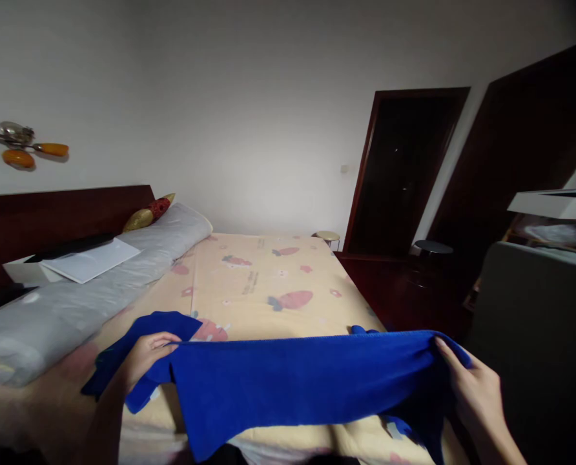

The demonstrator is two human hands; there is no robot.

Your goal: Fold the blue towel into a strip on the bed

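Blue cloth (292,381) is stretched between both hands, over the near part of a bed with a cream sheet (249,248) printed with strawberry-like shapes. Room: plain pale wall (268,129), dark headboard (65,213) on the left, dark red floor (389,290) and dark door (404,181) on the right, grey panel (534,349) at near right. Left hand (150,355) comes up from lower left, fingers angled right, pinching the cloth's top edge at its left end. Right hand (476,387) comes up from lower right, angled inward, thumb on the near side, gripping the opposite end. Top edge runs nearly straight between them; lower part hangs, bunched near the right hand. More blue fabric (159,323) lies on the sheet by the left hand; can't tell if same piece. Count: two hands, two round stools (327,236) near the far wall and door, one long grey bolster (123,278), one red-and-gold cushion (147,216), one white flat item (92,259) on the bolster, one wall fixture (19,148).
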